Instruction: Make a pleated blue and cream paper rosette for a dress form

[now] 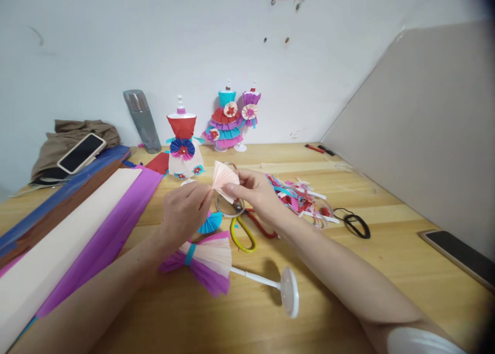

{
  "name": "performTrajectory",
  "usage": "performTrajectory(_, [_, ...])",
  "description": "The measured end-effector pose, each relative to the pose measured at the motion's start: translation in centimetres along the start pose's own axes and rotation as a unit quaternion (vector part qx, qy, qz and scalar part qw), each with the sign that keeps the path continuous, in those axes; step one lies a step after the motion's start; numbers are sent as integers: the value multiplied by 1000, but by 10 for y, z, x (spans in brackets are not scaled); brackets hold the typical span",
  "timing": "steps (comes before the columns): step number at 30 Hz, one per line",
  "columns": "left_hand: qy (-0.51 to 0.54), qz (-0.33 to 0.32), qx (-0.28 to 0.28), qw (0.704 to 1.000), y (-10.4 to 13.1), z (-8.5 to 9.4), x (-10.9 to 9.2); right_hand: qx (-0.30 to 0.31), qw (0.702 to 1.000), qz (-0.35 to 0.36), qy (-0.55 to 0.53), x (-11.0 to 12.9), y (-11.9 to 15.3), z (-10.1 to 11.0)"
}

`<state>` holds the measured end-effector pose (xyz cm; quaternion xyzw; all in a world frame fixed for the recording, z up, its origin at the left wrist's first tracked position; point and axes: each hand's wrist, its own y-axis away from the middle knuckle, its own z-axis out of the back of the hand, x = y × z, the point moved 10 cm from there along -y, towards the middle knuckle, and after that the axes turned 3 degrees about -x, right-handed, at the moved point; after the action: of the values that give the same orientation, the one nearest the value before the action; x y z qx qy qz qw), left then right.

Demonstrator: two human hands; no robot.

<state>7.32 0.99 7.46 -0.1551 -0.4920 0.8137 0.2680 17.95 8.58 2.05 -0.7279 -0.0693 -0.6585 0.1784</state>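
A pleated fan of pale pink crepe paper [223, 175] is held up between my two hands. My left hand [186, 209] pinches its narrow gathered end, while my right hand [257, 191] grips the spread right edge between thumb and fingers. Beneath them on the table are scissors [243, 234] with a yellow and a red handle, partly covered by my right hand. A small blue pleated paper fan [211, 223] lies by my left hand. Closer to me, a mini dress form [216, 258] in a purple and cream paper skirt with a blue band rests on its side.
Three dressed mini mannequins stand at the back, the nearest in a red top [181, 127]. Crepe paper sheets [88, 230] stretch along the left, below a phone [82, 153] and bottle [143, 122]. Paper scraps [299, 197], a black hair tie [358, 226] and another phone [460, 253] lie right.
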Motion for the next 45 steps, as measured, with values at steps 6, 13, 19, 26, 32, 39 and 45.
performTrajectory(6, [-10,35,-14,999,0,4,7,-12,996,-79,-38,-33,6,-14])
performTrajectory(13, [-5,-10,34,999,2,-7,3,14,1000,-14,-6,-6,1,-3])
performTrajectory(19, [-27,-93,101,990,2,-16,-11,-2,999,-24,21,-11,-9,13])
performTrajectory(26, [6,-200,210,957,16,-37,-30,-24,998,-33,53,-17,-10,15])
performTrajectory(32, [28,-288,236,928,34,-47,-48,32,995,1,91,-15,-3,-4])
performTrajectory(39, [35,-217,184,958,18,-34,-39,62,996,-37,54,-12,-7,2])
performTrajectory(45, [26,-63,86,994,4,-16,-10,50,993,-3,104,8,-10,19])
